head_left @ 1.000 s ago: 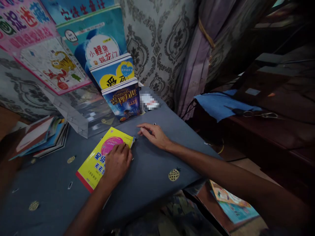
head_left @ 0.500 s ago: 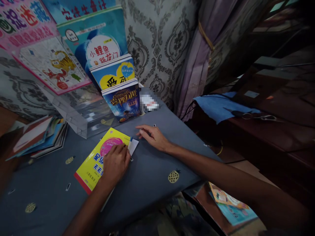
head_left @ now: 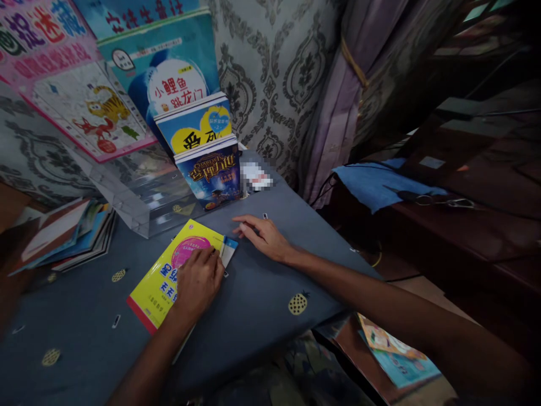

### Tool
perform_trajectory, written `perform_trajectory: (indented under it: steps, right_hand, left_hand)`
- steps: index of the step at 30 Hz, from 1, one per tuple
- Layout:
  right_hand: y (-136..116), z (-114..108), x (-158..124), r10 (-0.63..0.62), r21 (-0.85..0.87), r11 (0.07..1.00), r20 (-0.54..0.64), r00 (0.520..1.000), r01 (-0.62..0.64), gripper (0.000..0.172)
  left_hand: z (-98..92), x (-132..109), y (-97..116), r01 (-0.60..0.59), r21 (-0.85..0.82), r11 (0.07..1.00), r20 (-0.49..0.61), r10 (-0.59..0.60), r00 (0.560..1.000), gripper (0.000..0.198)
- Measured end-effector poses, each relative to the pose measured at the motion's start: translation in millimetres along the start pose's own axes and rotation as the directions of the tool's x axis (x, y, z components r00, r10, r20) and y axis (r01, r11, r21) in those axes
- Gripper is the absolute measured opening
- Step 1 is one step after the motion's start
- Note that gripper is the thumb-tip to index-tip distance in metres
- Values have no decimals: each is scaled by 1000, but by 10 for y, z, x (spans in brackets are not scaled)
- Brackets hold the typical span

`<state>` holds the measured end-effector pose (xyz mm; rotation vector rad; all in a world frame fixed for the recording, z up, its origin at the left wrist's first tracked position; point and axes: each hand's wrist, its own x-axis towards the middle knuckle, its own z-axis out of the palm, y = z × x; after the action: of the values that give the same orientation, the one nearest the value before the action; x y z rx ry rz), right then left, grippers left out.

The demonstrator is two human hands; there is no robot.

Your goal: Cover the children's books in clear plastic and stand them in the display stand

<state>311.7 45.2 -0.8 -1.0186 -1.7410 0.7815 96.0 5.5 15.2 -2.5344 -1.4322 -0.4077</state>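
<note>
A yellow book [head_left: 169, 270] lies flat on the blue-grey cloth [head_left: 253, 299]. My left hand [head_left: 198, 282] rests on its right half, fingers curled at the book's edge, where a white page corner sticks out. My right hand [head_left: 262, 235] lies flat on the cloth just right of the book, fingers stretched toward that corner. Behind the book, a clear stand [head_left: 143, 197] holds a dark blue book [head_left: 211, 175], a blue-and-yellow book [head_left: 194, 127] and a teal book [head_left: 164, 62] in stepped rows.
A pink picture book [head_left: 71, 96] leans at the back left. A pile of thin books [head_left: 71, 231] lies at the left. Patterned wallpaper and a curtain [head_left: 338, 96] stand behind. A dark wooden desk with blue cloth [head_left: 376, 183] is at right. Books lie on the floor [head_left: 393, 352].
A white page corner now pokes out from under the yellow book's right edge. My left hand has shifted slightly left on the cover. My right hand has hardly moved.
</note>
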Motion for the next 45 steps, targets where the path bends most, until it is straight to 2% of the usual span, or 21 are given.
perform_trajectory:
  steps: [15, 19, 22, 26, 32, 37, 45]
  right_hand:
    - [0, 40, -33, -44, -17, 999, 70, 997, 45, 36]
    - [-9, 36, -43, -24, -77, 997, 107, 994, 32, 35]
    - [-4, 40, -55, -46, -161, 985, 135, 990, 67, 35]
    - [21, 66, -68, -99, -249, 959, 157, 983, 137, 34]
    - [68, 93, -76, -125, -330, 928, 157, 980, 171, 30]
    - [77, 103, -80, -137, -400, 894, 180, 974, 200, 27]
    - [33, 114, -106, -154, -525, 814, 214, 965, 247, 22]
  left_hand:
    - [1, -19, 25, -51, 35, 998, 11, 51, 999, 22]
    - [2, -26, 24, -38, 30, 999, 30, 37, 999, 20]
    - [-4, -22, 13, -47, 11, 999, 53, 46, 998, 21]
    - [25, -7, -1, -117, -15, 993, 65, 118, 991, 30]
    - [115, 36, -39, -228, -132, 965, 111, 243, 964, 44]
    - [107, 130, -173, -281, -234, 931, 158, 321, 934, 44]
    - [108, 311, -422, -363, -349, 864, 169, 439, 883, 40]
